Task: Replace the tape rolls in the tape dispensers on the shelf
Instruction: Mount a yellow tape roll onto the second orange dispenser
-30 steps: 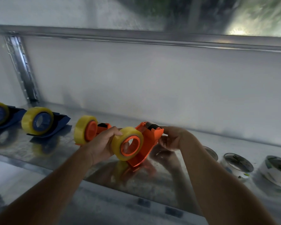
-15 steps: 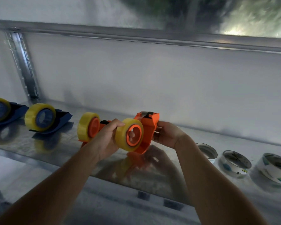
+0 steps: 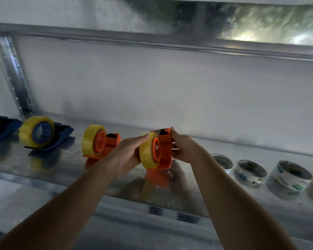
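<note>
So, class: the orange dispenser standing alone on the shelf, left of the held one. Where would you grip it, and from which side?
Grip the second orange dispenser by its boxy cutter end, from the right. The yellow roll fills its left end, so the body is bare only there; a judgement from shape.

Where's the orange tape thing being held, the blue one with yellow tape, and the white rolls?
held orange dispenser (image 3: pixel 165 152), head view, on its orange side wall.
blue dispenser (image 3: pixel 61 131), head view, on its dark blue nose.
white rolls (image 3: pixel 289 179), head view, on one roll's outer wall.
</note>
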